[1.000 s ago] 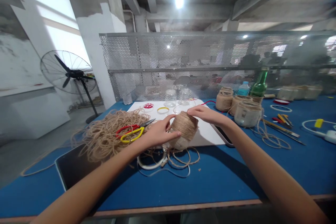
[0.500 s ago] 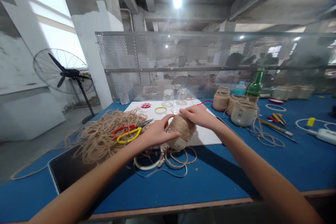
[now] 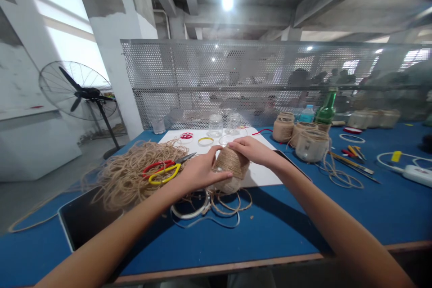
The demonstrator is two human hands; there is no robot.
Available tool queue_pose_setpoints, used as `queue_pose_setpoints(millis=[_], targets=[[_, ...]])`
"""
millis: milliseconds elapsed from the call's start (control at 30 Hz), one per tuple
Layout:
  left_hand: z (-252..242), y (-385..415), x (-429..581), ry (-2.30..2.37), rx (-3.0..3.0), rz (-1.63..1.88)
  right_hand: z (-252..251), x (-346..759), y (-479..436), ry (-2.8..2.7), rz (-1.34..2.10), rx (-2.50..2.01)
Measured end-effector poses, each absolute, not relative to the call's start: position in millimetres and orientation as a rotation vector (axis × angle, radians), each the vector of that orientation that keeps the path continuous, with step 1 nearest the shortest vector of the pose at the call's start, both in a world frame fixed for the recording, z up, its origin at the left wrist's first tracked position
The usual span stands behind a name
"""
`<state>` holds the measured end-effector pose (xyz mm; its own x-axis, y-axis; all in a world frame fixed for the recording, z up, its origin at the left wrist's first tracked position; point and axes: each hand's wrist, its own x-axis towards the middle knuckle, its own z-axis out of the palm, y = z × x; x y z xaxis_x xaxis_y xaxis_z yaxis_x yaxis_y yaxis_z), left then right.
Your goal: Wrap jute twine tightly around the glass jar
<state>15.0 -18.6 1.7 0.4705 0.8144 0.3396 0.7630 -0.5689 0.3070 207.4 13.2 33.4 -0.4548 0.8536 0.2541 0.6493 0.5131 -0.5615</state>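
A glass jar (image 3: 232, 167), wound with jute twine over most of its side, leans tilted between my hands above the table. Its lower end shows bare glass. My left hand (image 3: 204, 170) grips it from the left, thumb stretched across the front. Over the top right of the jar, my right hand (image 3: 248, 149) is closed, its fingers pressed on the twine. Loops of loose twine (image 3: 232, 202) and a white tape roll (image 3: 191, 211) lie just below the jar. Scissors with red and yellow handles (image 3: 165, 171) rest on a heap of jute twine (image 3: 135, 171) left of my left hand.
Clear glass jars (image 3: 215, 126) and a yellow tape roll (image 3: 205, 141) stand on white paper (image 3: 266, 175). To the right are twine-wrapped jars (image 3: 282, 128), a green bottle (image 3: 327, 108), tools (image 3: 356, 153) and a power strip (image 3: 418, 174). A dark tablet (image 3: 84, 218) lies left.
The jar has tilted slightly in my hands, and my left thumb has shifted a little across its front. The whole view has drifted slightly; the table items stay in place.
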Motion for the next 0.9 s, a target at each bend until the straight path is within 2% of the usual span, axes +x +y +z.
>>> queue_pose_setpoints(millis=[333,900], targets=[[5.0,-5.3,-2.6,1.205,2.614,0.65,33.7,216.0,17.2,-2.294,0.781,-0.982],[-4.7,-4.0,-3.7,1.111,2.483,0.653,34.8,230.2,23.7,-2.469,0.834,-0.761]])
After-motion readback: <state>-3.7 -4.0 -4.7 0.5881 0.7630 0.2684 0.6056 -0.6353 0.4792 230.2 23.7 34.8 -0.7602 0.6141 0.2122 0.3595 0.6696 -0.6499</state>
